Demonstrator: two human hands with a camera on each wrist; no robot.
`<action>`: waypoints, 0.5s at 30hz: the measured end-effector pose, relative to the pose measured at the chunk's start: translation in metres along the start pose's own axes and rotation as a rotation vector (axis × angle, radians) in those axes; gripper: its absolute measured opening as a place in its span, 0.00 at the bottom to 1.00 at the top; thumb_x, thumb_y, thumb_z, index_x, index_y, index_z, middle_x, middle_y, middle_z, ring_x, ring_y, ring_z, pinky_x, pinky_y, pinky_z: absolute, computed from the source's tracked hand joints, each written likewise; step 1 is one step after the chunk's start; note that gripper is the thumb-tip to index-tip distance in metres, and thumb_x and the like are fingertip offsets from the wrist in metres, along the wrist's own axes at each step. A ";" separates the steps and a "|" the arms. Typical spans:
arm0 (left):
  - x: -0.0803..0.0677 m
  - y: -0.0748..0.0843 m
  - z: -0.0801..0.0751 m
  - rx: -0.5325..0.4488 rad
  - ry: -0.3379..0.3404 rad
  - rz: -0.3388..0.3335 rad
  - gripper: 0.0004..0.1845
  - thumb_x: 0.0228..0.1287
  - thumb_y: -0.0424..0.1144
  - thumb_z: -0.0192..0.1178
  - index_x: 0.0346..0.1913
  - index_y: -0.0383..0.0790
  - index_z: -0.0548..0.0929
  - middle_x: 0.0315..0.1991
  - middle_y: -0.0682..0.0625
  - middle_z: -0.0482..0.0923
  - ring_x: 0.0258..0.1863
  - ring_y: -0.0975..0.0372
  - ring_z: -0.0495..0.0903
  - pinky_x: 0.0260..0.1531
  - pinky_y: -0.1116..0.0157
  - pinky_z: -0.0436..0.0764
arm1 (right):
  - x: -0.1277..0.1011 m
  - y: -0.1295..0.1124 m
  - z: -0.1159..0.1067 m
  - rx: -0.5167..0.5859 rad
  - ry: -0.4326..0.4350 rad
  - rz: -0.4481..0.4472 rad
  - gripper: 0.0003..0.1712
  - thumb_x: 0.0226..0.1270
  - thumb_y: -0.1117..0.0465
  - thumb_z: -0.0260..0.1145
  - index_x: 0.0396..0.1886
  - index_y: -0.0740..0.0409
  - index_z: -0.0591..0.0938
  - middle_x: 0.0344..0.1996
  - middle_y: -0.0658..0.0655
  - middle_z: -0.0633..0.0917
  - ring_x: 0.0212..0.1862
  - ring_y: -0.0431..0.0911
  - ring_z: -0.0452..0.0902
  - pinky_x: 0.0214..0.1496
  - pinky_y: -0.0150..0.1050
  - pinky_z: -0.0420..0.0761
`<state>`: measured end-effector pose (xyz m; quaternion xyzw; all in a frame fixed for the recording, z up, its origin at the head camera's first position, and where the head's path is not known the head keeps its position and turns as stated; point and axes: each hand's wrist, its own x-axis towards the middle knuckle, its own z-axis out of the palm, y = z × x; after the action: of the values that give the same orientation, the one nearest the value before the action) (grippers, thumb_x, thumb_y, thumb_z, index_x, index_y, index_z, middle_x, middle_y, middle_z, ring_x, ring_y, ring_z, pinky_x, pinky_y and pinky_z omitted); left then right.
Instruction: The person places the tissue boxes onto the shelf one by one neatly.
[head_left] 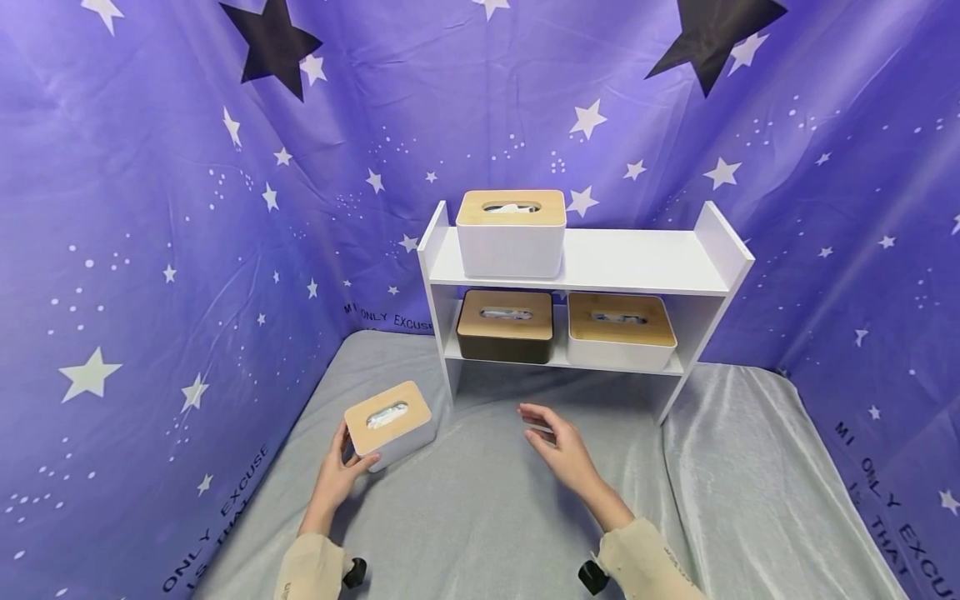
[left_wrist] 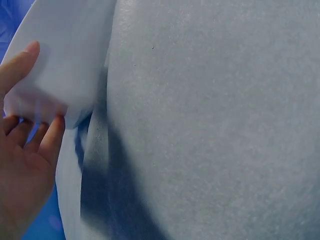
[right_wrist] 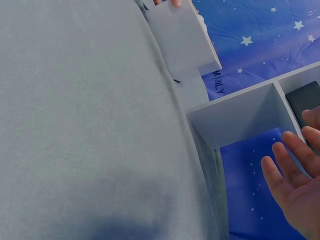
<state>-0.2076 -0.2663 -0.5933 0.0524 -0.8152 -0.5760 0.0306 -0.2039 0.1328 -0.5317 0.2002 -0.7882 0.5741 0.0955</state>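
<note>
A white tissue box with a light wooden lid (head_left: 401, 444) is at the left of the grey cloth, tilted. My left hand (head_left: 336, 475) grips its near left end, thumb on the front side and fingers around the end. The left wrist view shows the thumb and fingertips against the white wall of the box (left_wrist: 70, 75). In front of the shelf, my right hand (head_left: 564, 450) hovers with fingers loosely bent and holds nothing. Its spread fingers also show in the right wrist view, near the shelf side (right_wrist: 240, 117).
A white two-tier shelf (head_left: 637, 258) stands at the back. Its upper board carries a white tissue box (head_left: 512, 250); the lower one carries a black tissue box (head_left: 504, 346) and another white tissue box (head_left: 622, 354). Purple star-printed curtains (head_left: 187, 167) hang around the grey cloth (head_left: 480, 517).
</note>
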 end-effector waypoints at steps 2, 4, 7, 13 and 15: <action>0.000 0.001 0.001 -0.003 -0.029 0.001 0.57 0.59 0.33 0.71 0.80 0.34 0.40 0.79 0.31 0.42 0.79 0.39 0.46 0.72 0.49 0.65 | -0.001 0.001 0.001 0.002 -0.001 -0.005 0.20 0.69 0.69 0.64 0.60 0.67 0.78 0.57 0.68 0.83 0.58 0.62 0.81 0.57 0.47 0.86; -0.001 0.002 0.002 -0.009 -0.057 0.000 0.57 0.60 0.34 0.70 0.80 0.36 0.39 0.80 0.32 0.41 0.79 0.40 0.45 0.73 0.47 0.64 | -0.002 0.001 0.003 0.004 -0.001 -0.005 0.20 0.69 0.70 0.64 0.59 0.68 0.78 0.56 0.69 0.83 0.58 0.63 0.81 0.57 0.46 0.86; -0.002 0.004 0.004 -0.024 -0.088 0.007 0.56 0.60 0.34 0.70 0.80 0.37 0.40 0.80 0.34 0.41 0.79 0.40 0.45 0.74 0.45 0.62 | -0.004 0.000 0.006 0.009 -0.007 0.005 0.21 0.68 0.71 0.64 0.60 0.69 0.78 0.56 0.69 0.83 0.58 0.63 0.81 0.57 0.46 0.86; -0.003 0.005 0.012 -0.051 -0.157 0.071 0.55 0.59 0.32 0.71 0.80 0.37 0.44 0.80 0.35 0.43 0.79 0.40 0.46 0.73 0.46 0.62 | -0.008 0.006 0.012 0.058 -0.025 0.009 0.22 0.66 0.72 0.65 0.60 0.70 0.77 0.56 0.71 0.83 0.57 0.63 0.81 0.57 0.53 0.84; -0.003 0.005 0.015 -0.041 -0.171 0.092 0.54 0.58 0.33 0.71 0.80 0.38 0.45 0.80 0.35 0.45 0.78 0.40 0.49 0.72 0.46 0.64 | -0.009 0.009 0.015 0.069 -0.035 0.009 0.23 0.66 0.72 0.65 0.60 0.71 0.77 0.56 0.71 0.82 0.57 0.61 0.81 0.57 0.54 0.84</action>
<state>-0.2066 -0.2501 -0.5938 -0.0349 -0.8043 -0.5931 -0.0115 -0.1984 0.1232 -0.5476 0.2096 -0.7704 0.5977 0.0723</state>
